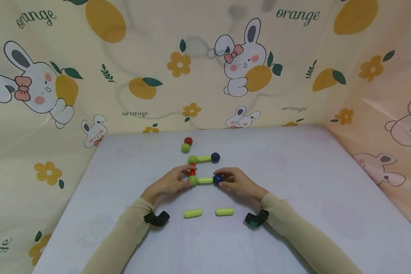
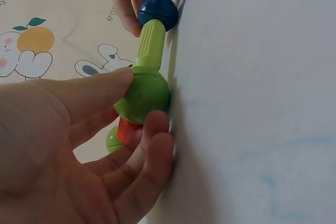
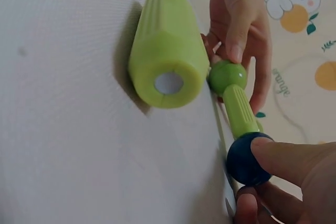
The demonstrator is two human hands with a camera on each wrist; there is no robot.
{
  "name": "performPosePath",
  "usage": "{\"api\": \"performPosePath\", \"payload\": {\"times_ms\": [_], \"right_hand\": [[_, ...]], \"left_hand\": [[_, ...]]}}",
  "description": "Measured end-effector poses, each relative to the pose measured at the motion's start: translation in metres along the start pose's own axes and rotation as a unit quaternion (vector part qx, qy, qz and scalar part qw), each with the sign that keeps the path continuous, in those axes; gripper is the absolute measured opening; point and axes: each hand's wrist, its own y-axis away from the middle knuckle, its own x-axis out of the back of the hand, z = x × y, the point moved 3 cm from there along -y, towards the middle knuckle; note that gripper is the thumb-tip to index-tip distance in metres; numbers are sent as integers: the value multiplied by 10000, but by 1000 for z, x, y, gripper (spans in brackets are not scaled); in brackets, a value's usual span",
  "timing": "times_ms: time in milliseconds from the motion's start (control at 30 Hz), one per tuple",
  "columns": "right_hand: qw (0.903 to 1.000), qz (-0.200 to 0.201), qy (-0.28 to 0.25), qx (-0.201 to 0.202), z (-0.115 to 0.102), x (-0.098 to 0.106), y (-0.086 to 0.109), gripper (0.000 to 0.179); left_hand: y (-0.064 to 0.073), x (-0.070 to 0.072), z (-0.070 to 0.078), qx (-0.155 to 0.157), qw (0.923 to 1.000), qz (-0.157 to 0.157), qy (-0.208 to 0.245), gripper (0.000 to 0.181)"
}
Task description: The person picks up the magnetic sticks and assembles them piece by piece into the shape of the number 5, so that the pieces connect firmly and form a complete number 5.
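Magnetic-looking rods and balls form a C-shaped piece on the table. My left hand [image 1: 170, 181] pinches its near green ball [image 2: 144, 95] between thumb and fingers. On the right, my right hand [image 1: 240, 183] grips the near blue ball [image 3: 244, 158]. A light green rod [image 1: 205, 180] runs between these two balls. From the near green ball a red rod [image 1: 192, 169], partly covered by left fingers, leads back to another green ball [image 1: 192, 159]. That one carries a second light green rod [image 1: 204, 159] ending in a far blue ball [image 1: 215, 157].
Behind the piece, a loose red ball [image 1: 188, 141] and a green ball [image 1: 185, 148] sit side by side. Two light green rods [image 1: 193, 213] [image 1: 224, 212] lie in front, between the forearms. A patterned cloth [image 1: 205, 76] encloses the white table [image 1: 294, 163].
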Motion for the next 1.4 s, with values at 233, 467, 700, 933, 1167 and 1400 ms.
{"api": "performPosePath", "payload": {"times_ms": [233,467,700,933,1167,1400], "right_hand": [[9991,200,65,-360,0,1,-2,42],[9989,283,50,-358,-2,1,-2,41],[9974,443,81,-562,0,-2,0,39],[9979,410,90,-490,-2,-2,0,40],[9973,415,87,-598,-2,0,-1,39],[9969,348,-38,-702,-1,-1,-2,39]], "left_hand": [[-1,1,0,164,9998,106,2,57],[-4,2,-2,247,9996,130,-73,57],[-2,-2,0,281,9996,76,-2,56],[-4,-1,-4,227,9997,58,69,56],[-5,1,-4,220,9997,39,28,56],[-4,0,-5,398,9991,30,122,57]]}}
